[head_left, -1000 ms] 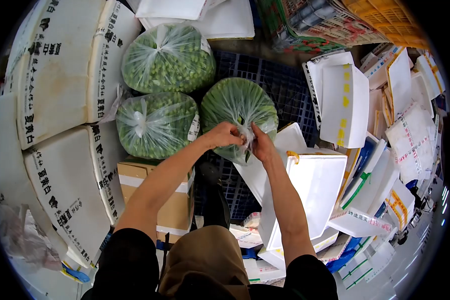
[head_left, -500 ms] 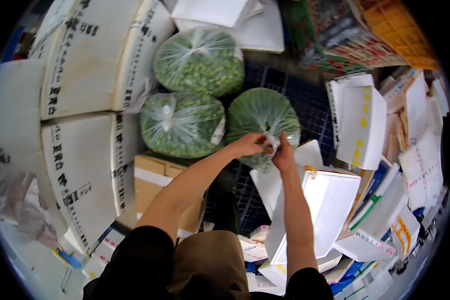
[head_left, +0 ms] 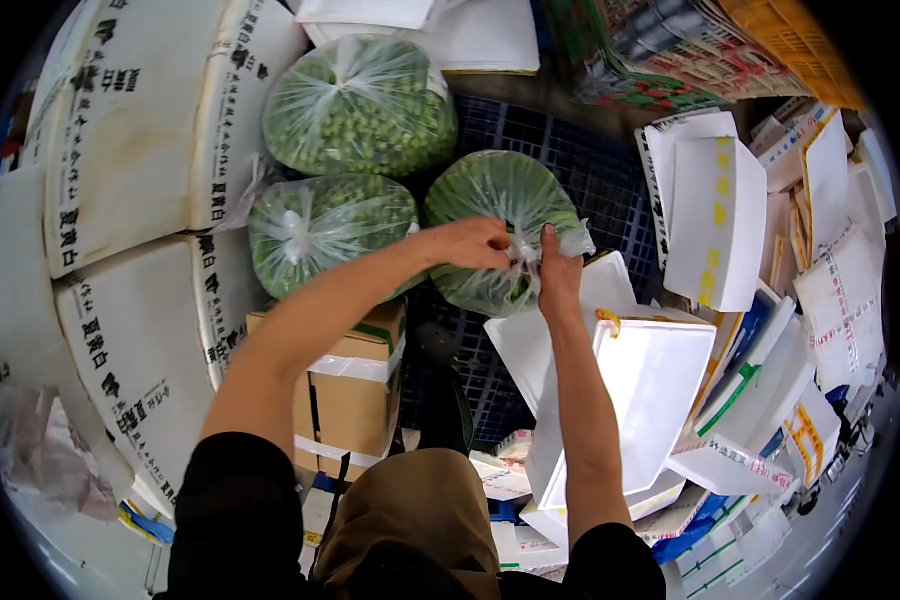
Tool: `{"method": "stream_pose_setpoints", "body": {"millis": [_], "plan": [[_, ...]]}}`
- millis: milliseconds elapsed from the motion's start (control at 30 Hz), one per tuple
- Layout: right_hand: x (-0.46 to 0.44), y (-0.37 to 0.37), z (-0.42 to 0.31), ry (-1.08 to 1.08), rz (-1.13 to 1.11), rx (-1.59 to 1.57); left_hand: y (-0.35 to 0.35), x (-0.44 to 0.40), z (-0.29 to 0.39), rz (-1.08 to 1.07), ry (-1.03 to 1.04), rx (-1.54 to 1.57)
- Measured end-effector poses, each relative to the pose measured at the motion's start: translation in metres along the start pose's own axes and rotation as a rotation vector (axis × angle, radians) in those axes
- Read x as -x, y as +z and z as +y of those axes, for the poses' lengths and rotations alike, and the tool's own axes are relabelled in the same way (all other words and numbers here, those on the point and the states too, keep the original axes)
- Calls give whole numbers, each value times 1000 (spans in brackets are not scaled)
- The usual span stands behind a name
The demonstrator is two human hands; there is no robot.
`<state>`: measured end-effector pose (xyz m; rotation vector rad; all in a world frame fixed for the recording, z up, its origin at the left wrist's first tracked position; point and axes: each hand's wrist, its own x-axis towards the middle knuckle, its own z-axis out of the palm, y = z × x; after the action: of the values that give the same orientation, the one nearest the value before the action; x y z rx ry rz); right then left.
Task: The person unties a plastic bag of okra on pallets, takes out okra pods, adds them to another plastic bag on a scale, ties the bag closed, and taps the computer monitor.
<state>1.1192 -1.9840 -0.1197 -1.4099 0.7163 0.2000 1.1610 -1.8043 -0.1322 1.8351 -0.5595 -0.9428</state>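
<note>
A clear plastic bag of long green vegetables stands on the dark blue pallet, its neck gathered and twisted at the front. My left hand is closed on the left side of the bag's gathered neck. On the right side, my right hand pinches the same neck, and loose plastic sticks out beyond its fingers. Two more tied bags of green vegetables, one at the back and one nearer, sit just left of it.
White foam boxes with black print are stacked at left. A taped cardboard box stands below the bags. Foam boxes and lids lie piled at right. Plastic crates are at the back right.
The bag's loose plastic top, which hung down toward me between my hands, now sticks out to the right past my right hand. My left hand has shifted at the neck. The view has swayed.
</note>
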Motion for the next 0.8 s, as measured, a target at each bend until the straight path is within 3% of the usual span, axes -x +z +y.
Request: {"method": "stream_pose_setpoints", "body": {"millis": [33,67,133,167,233,267,333,367,467,533,567,600,700,800], "plan": [[-2,-2,1,-57,32,48,-9,-4,1,10,8,-68],[-13,-17,3,-76,109,586,-20,-4,5,76,94,-236],[-33,-45,33,-351,245,977,-34,-3,-5,179,39,-624],[-44,-59,52,-494,312,1168,-44,-2,-27,236,-92,-651],[-53,-89,86,-203,186,1396,-48,9,-80,252,-337,-710],[-52,-92,94,-167,188,1372,-45,15,-101,211,-453,-742],[-44,-96,111,-74,196,1326,-23,28,-136,372,-422,-788],[-50,-98,116,-68,224,1321,-24,28,-132,464,-403,-813],[-58,-111,132,-70,298,1291,-28,17,-110,399,-656,-730],[-69,-140,139,-114,343,1243,-30,23,-101,431,-738,-411],[-62,-147,108,338,38,982,-33,30,-98,452,-770,-249],[-42,-145,89,371,-31,789,-33,42,-96,481,-659,-47],[27,-161,75,404,-173,345,-6,102,-79,773,-388,107],[110,-195,117,241,-164,297,70,181,-59,821,-298,212]]}}
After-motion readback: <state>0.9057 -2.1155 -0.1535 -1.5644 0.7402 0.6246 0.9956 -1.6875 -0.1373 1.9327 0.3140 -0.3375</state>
